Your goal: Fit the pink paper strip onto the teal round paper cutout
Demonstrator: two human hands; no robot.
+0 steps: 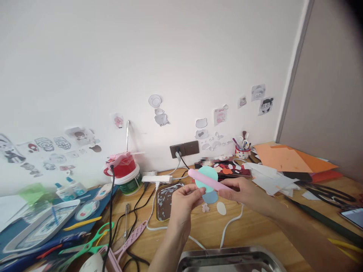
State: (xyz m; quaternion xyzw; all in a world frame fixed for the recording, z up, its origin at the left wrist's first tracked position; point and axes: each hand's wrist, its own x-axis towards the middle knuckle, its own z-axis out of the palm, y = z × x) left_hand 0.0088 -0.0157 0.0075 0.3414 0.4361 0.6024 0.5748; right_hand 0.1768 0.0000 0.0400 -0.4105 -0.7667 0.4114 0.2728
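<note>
My left hand (185, 200) pinches the lower edge of a mint-green round disc (208, 170), thin like a paper cutout. A smooth pink rod (208, 180) with a rounded end lies across the disc's front, gripped at its right end by my right hand (239, 190). Whether the rod presses on the disc I cannot tell. Just below on the wooden table are a light-blue disc (210, 197), a cream oval piece (221, 208) and a small bear-shaped cutout (205, 207). A dark tray with a mottled surface (161, 211) lies left of my left hand.
A metal tray (232, 251) stands at the front edge. White cables, a power strip (157, 178) and a bucket (129, 183) are behind and left. Green scissors (90, 245) and glue bottles (65, 192) lie left; orange paper (286, 160) and black scissors (326, 194) lie right.
</note>
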